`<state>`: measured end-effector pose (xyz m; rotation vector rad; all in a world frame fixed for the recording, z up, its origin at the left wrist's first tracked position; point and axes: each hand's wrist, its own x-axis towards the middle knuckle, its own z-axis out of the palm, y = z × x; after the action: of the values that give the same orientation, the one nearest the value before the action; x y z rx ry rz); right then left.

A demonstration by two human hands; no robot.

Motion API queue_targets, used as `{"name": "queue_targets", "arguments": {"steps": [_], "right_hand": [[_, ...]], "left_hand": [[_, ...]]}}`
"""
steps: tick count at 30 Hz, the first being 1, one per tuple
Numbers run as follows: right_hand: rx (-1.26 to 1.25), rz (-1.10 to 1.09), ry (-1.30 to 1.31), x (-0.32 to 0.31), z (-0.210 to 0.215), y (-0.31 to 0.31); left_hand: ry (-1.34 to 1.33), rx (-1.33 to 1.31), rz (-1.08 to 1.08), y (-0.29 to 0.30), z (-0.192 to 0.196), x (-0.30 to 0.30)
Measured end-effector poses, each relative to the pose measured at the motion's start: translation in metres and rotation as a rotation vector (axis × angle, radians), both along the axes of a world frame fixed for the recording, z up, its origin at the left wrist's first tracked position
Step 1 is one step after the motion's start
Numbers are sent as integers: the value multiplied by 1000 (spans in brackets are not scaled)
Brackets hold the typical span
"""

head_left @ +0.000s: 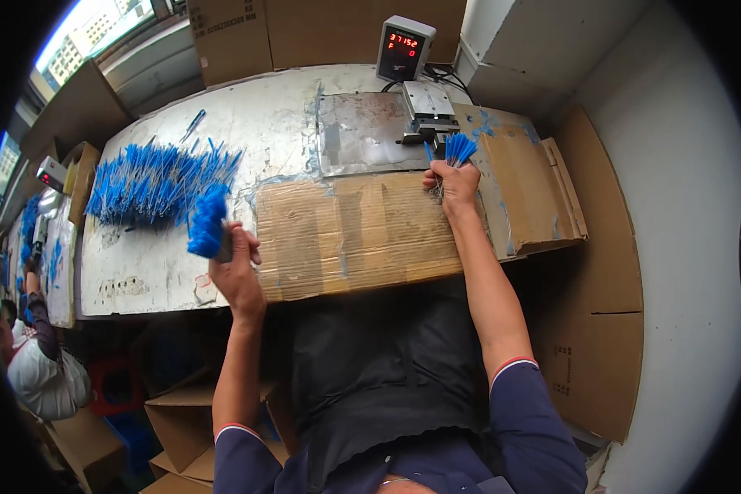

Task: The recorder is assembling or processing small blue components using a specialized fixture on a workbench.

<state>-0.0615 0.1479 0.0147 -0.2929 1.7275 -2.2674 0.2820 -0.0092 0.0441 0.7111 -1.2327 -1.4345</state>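
My left hand is closed round a thick bundle of thin blue-tipped strands, held upright over the bench's front left part. Close to a small metal machine, my right hand grips a smaller bunch of the same strands. Their blue ends fan upward past my fingers and pale ends hang below my palm. One blue piece stands apart at the machine's front; whether it touches the machine I cannot tell. A large pile of loose blue-and-grey strands lies to the far left of my left hand.
A flat steel plate adjoins the machine. Taped cardboard covers the bench's front. Behind stands a box with a red digital display. A pen lies behind the pile. A cardboard flap edges the right. Another person works far left.
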Motion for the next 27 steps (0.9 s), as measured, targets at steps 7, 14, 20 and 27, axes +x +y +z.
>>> {"name": "queue_targets", "arguments": {"steps": [7, 14, 20, 27], "right_hand": [[68, -114, 5, -17, 0, -10], [93, -119, 55, -10, 5, -23], [79, -184, 38, -11, 2, -22], [124, -132, 19, -15, 2, -23]], "left_hand": [[68, 41, -324, 17, 5, -182], [3, 28, -205, -1, -26, -275], [-34, -25, -227, -3, -40, -278], [-19, -48, -168, -4, -48, -275]]}}
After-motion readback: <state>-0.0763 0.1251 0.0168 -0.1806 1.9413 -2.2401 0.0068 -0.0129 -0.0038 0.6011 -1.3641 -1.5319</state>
